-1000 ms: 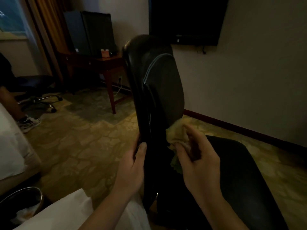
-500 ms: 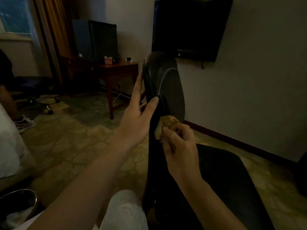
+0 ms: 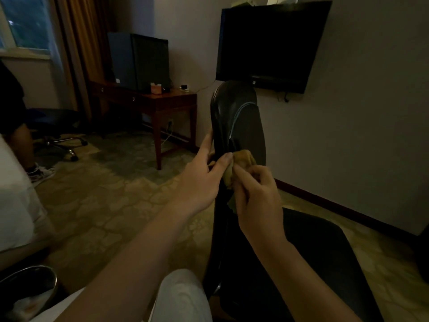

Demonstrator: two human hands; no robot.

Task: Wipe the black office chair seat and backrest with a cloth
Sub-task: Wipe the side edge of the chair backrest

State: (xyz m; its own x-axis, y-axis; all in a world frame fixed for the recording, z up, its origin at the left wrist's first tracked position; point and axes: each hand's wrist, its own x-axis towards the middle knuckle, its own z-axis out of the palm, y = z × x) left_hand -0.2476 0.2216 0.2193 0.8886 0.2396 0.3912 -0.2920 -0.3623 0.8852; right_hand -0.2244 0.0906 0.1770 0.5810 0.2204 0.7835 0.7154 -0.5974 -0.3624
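Metal bin (image 3: 49, 278) holding crumpled paper (image 3: 23, 306). Left hand (image 3: 199, 182) gripping backrest (image 3: 241, 122) edge; right hand (image 3: 257, 201) pinching cloth (image 3: 241, 159) against it, hands nearly touching. Desk (image 3: 148, 101) standing behind.

Bare left hand (image 3: 199, 180), bare right hand (image 3: 257, 201), forearms (image 3: 144, 249) uncovered, light white trousers (image 3: 183, 296) on the near knee

**q:** how's the cam set? just 1 view?

**a:** yep, 1 wide-angle head cam, looks fwd + down along the person's own arms. left hand (image 3: 199, 180) and right hand (image 3: 257, 201) at the chair backrest (image 3: 243, 126) sit mid-frame, close up. wall (image 3: 371, 112) w/ the TV (image 3: 269, 43) further back, right side.
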